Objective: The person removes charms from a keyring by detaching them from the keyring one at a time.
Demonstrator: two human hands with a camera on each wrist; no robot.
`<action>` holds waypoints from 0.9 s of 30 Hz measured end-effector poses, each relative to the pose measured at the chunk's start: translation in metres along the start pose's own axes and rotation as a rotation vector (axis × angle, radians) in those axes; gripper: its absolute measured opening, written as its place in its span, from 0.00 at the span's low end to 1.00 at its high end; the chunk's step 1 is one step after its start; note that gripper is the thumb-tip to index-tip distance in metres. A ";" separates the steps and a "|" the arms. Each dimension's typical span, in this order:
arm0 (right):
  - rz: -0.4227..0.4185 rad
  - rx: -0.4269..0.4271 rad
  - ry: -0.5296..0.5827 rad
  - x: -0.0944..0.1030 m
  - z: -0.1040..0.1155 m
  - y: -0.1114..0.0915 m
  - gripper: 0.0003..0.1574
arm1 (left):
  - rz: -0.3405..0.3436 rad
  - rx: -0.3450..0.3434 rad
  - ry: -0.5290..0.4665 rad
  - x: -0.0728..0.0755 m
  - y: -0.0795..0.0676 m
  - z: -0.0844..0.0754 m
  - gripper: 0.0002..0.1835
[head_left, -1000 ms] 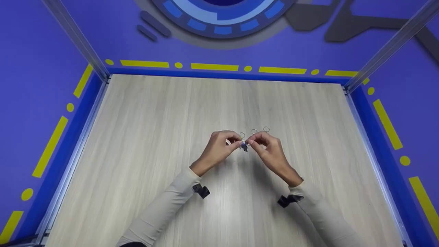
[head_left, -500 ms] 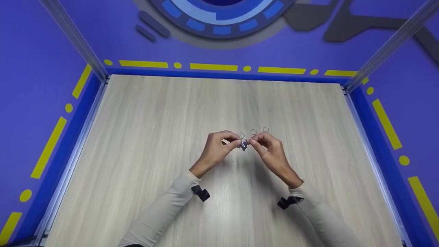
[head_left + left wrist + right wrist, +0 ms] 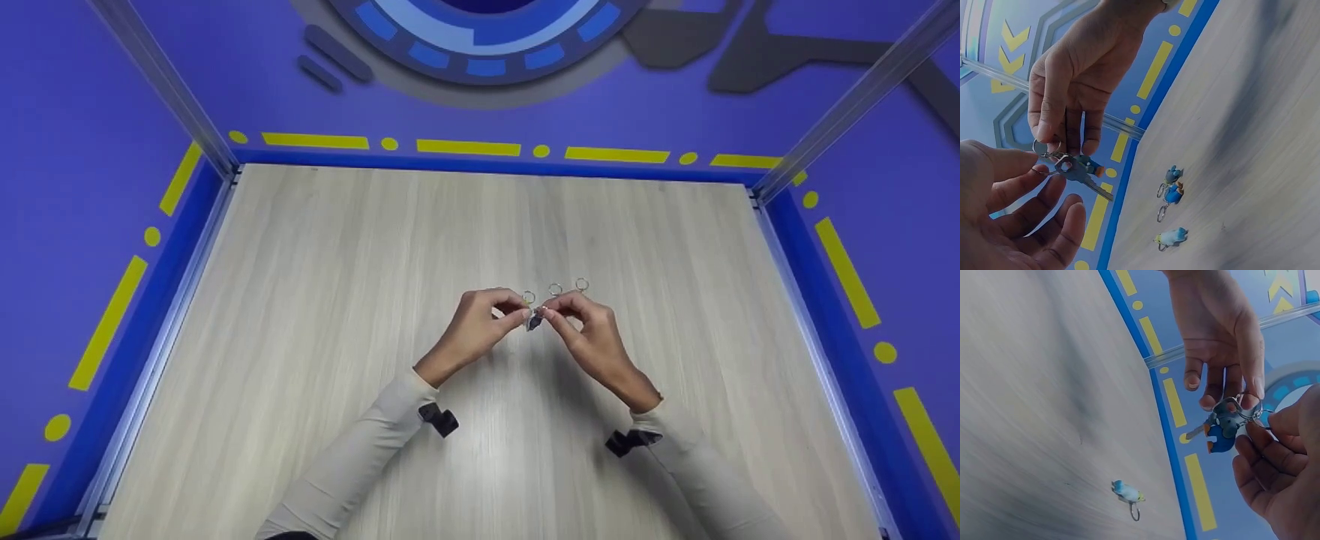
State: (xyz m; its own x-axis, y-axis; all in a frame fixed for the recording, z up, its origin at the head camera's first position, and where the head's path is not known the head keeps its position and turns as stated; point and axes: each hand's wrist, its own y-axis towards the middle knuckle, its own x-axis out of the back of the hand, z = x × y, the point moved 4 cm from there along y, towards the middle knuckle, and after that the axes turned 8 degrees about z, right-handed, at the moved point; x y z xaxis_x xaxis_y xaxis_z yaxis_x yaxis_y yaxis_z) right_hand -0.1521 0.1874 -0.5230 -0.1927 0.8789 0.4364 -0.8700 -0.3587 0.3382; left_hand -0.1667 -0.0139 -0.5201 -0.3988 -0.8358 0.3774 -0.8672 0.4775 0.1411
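Between my fingertips hang a metal key (image 3: 1088, 179) and a small blue keychain figure (image 3: 1221, 439) with orange feet, joined to thin metal rings. My left hand (image 3: 477, 324) pinches a ring at the key's side with thumb and forefinger. Opposite it, my right hand (image 3: 591, 330) pinches the keychain's ring (image 3: 1265, 419) and short chain. Both hands are raised above the table, fingertips nearly meeting. Fingers partly cover the rings, so how they link cannot be made out. In the head view the dangling pieces (image 3: 535, 322) look small and dark.
Three more keychain figures lie on the table beyond my hands: a grey-blue one (image 3: 1172, 174), a blue one (image 3: 1174, 193) and a pale blue one (image 3: 1171, 237), each with a ring. Blue printed walls (image 3: 480, 112) enclose the wooden table (image 3: 337, 247).
Both hands stay almost in place. The dangling key and figure have swung and turned a little, and the fingertips have shifted slightly apart and back together.
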 end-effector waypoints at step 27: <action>0.050 0.145 -0.142 -0.001 0.001 0.006 0.05 | -0.033 -0.022 -0.001 -0.002 0.004 -0.003 0.03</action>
State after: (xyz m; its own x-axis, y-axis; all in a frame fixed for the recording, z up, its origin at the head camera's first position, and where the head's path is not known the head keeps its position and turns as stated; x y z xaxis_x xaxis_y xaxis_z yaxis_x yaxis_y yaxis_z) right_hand -0.1564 0.1844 -0.5204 -0.1593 0.8090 0.5659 -0.7844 -0.4518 0.4250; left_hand -0.1682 -0.0099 -0.5173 -0.3699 -0.8517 0.3713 -0.8733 0.4551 0.1738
